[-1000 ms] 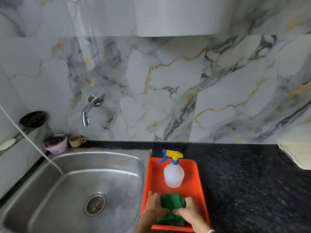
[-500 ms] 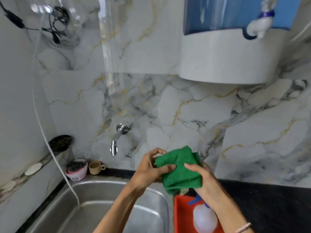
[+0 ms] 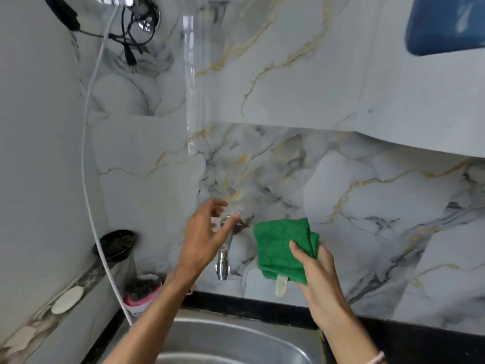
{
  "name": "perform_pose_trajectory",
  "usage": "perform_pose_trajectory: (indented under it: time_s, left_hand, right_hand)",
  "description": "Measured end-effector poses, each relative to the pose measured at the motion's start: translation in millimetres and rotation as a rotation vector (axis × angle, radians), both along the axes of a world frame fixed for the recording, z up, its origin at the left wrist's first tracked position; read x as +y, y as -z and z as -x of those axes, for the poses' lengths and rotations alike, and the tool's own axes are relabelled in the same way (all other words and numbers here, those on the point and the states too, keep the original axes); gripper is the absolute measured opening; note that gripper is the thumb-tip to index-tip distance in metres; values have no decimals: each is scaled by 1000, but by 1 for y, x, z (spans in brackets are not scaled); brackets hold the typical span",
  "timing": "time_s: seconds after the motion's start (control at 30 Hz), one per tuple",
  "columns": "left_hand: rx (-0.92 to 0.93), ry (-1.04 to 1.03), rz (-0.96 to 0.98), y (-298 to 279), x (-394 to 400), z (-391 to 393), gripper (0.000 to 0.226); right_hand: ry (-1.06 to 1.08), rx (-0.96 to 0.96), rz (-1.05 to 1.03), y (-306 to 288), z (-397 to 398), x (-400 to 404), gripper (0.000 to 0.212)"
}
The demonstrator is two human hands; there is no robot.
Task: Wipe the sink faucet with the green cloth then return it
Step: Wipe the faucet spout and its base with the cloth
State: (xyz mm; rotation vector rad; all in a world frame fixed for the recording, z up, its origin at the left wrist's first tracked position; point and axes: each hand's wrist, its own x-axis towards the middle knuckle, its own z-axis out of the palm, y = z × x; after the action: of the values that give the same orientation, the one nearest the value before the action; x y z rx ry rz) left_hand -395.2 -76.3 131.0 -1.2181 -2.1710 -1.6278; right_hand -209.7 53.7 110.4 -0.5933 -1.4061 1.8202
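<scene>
Right hand (image 3: 319,279), lower right of centre: clasping folded green cloth (image 3: 282,246), raised just right of the faucet (image 3: 224,254), apart from it. Left hand (image 3: 203,239), centre frame: fingers spread wide, empty, overlapping the faucet's top. Sink (image 3: 231,342) along bottom edge.

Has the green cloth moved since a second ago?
Yes. The green cloth went up from the orange tray to beside the wall faucet, now held only by the right hand.

Marble wall (image 3: 341,206), black counter (image 3: 420,345), glossy reflections.
</scene>
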Motion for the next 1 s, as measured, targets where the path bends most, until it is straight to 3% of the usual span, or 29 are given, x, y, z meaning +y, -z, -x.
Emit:
perform_pose_trajectory:
  time_s: [0.1,0.2,0.27,0.33,0.43,0.6,0.77,0.83,0.9,0.93,1.0]
  left_hand:
    - [313,-271,82,29,5,70,44]
    - [661,-432,152,37,32,127,50]
    - [874,-476,186,36,56,163,55]
    - [1031,-543,190,36,75,191,60]
    - [1143,-608,109,47,92,218,64]
    - [1174,-650,-17,56,102,230,63]
    - [1178,-644,-36,56,103,231,64]
    - [1173,-635,-43,58,103,230,64]
    - [1179,-636,-50,57,103,231,63]
    - [1183,-642,-54,56,103,231,63]
    - [1197,-656,-63,56,102,230,63]
  right_hand:
    - [174,-100,-573,16,39,-9,38]
    - [133,-265,-1202,16,86,-9,75]
    - [45,-401,-1549,16,125,1,71]
    - [-43,-537,-1719,20,158,13,66]
    - [-31,-612,-1731,41,174,25,69]
    - [162,-546,-1424,80,170,24,98]
    - [209,-331,-921,97,161,26,76]
    - [198,-243,-511,113,152,33,52]
    - [58,-131,106,133,150,35,33]
    - [-51,-88,385,141,153,31,37]
    - [-217,-40,736,149,168,19,51]
